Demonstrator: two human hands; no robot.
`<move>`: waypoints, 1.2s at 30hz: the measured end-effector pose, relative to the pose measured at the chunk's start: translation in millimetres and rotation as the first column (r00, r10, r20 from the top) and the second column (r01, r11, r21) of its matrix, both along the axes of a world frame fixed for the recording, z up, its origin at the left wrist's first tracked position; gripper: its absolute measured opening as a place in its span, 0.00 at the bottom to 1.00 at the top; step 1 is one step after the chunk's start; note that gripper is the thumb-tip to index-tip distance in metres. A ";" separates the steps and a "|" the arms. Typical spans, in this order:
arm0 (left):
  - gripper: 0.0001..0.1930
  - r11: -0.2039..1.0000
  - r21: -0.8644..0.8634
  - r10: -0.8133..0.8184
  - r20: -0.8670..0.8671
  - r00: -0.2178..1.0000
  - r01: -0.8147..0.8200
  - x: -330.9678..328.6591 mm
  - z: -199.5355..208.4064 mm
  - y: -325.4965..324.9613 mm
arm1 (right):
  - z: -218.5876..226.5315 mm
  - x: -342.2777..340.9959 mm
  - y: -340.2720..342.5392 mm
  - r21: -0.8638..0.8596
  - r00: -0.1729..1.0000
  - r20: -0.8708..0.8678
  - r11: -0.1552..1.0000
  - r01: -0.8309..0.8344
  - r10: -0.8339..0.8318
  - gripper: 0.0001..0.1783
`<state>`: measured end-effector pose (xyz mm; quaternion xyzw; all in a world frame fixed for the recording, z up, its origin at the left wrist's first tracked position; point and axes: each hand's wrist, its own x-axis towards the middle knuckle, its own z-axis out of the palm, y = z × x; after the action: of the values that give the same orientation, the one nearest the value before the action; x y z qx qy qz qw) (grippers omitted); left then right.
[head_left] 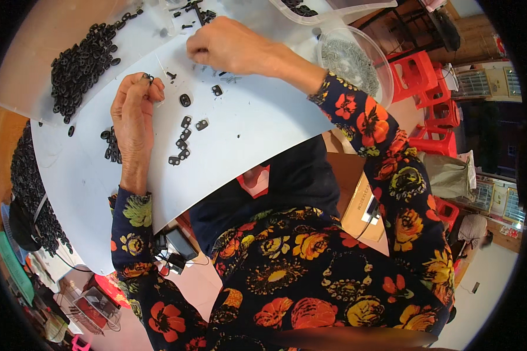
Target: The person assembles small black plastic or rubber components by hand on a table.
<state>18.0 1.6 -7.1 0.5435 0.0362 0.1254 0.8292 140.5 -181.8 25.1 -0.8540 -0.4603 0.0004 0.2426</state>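
Note:
My left hand [133, 111] is raised over the white tabletop [252, 128], thumb and fingers pinching a small dark plastic part [149, 78]. Farther right, my right hand [231, 47] is closed, its fingertips curled together; whatever they hold is hidden. Beneath it lie small metal springs [231, 78], and a short black pin [171, 75] rests between the hands. Nearer me are a black oval piece [185, 100], a black two-holed piece [217, 90] and a short row of similar black pieces [183, 139].
A big heap of black oval pieces [82, 67] spreads at the far left, with a smaller pile [110, 146] by my left wrist. A clear round tub [357, 58] of springs stands beside my right forearm. Red stools [416, 76] stand off to the right.

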 end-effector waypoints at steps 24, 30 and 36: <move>0.06 1.000 -0.010 -0.020 0.012 1.000 0.020 -0.2 -4.0 -5.3 | -18.3 35.8 36.0 -0.056 0.971 0.195 0.987 0.149 -0.136 0.07; 0.06 1.000 -0.014 -0.016 0.021 1.000 0.017 -2.0 -5.3 -5.7 | 3.8 25.8 42.6 -0.194 0.969 0.247 0.979 0.060 -0.010 0.03; 0.05 0.999 0.013 -0.030 0.003 1.000 0.030 -1.2 -4.7 -6.2 | 1.5 21.6 45.5 -0.179 0.968 0.243 0.984 -0.011 0.056 0.02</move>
<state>16.8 -4.6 -11.8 0.5492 0.0259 0.1140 0.8275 162.1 -136.3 26.6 -0.8576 -0.4994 -0.0612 0.1068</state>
